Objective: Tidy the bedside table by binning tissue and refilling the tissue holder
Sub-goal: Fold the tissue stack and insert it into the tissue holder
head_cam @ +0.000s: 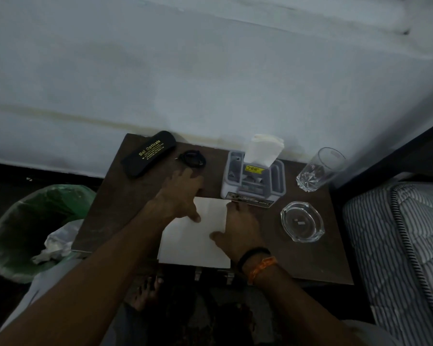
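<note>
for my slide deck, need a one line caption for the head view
Both hands, left hand and right hand, press flat on a white tissue before the tissue holder.

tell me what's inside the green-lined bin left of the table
Crumpled white tissue lies inside the green-lined waste bin, against its near right side. The dark brown table's edge covers part of the bin, so anything beneath stays hidden.

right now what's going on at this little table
A person is standing at a bedside table, both hands pressed flat on a white tissue sheet near its front edge: left hand on the far left corner, right hand on the right side. The grey tissue holder behind already has tissues sticking up. Crumpled tissue lies in the green-lined bin on the left.
</note>
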`<state>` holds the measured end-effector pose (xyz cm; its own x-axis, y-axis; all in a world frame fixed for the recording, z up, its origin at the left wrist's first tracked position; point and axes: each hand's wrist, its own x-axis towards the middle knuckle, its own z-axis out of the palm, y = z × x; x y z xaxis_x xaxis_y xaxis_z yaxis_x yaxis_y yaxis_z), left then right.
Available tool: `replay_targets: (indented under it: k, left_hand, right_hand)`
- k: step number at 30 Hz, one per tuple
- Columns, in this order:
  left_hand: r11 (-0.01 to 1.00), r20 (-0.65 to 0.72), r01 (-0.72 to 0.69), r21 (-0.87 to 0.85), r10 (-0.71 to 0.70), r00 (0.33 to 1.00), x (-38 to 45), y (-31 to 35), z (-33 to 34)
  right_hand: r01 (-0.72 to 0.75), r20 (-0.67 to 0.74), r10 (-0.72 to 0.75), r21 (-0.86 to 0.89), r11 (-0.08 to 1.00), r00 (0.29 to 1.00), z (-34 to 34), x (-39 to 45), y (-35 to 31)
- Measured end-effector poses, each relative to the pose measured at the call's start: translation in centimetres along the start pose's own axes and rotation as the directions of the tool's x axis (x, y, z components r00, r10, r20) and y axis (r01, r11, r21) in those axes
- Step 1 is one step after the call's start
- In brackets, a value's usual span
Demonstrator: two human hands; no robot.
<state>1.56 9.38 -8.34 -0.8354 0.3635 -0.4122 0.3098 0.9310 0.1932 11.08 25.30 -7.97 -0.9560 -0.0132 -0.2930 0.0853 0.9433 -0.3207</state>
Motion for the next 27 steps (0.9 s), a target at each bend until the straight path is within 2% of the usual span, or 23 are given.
replay_targets:
  k: [4,9,13,20,23,27]
  left_hand:
    - [1.0,-0.01,-0.015,0.002,0.015,1.0,0.2,0.0,-0.1]
    - [0.999,0.074,-0.006,-0.054,0.01,0.997,0.3,0.1,-0.5]
    - [0.972,0.164,0.001,-0.236,0.039,0.986,0.3,-0.1,-0.7]
    - [0.875,0.121,-0.054,-0.481,0.127,0.984,-0.9,-0.5,-2.3]
    - [0.8,0.105,-0.09,-0.593,0.187,0.977,-2.1,-1.2,-3.4]
    - [0.658,0.01,-0.12,-0.743,0.19,0.982,-3.3,-2.1,-4.9]
  right_hand:
    - [-0.089,-0.027,0.091,0.064,0.994,0.995,0.8,0.5,-0.1]
    - [-0.178,0.01,0.179,0.168,0.969,0.984,1.3,1.4,0.7]
    - [-0.181,0.01,0.183,0.203,0.962,0.983,1.5,1.7,1.2]
    - [-0.15,-0.063,0.184,0.364,0.919,0.981,1.0,1.2,1.4]
    - [-0.118,-0.022,0.156,0.555,0.824,0.988,-0.5,0.9,1.7]
    - [-0.122,0.09,0.087,0.835,0.537,0.992,-3.5,0.5,1.7]
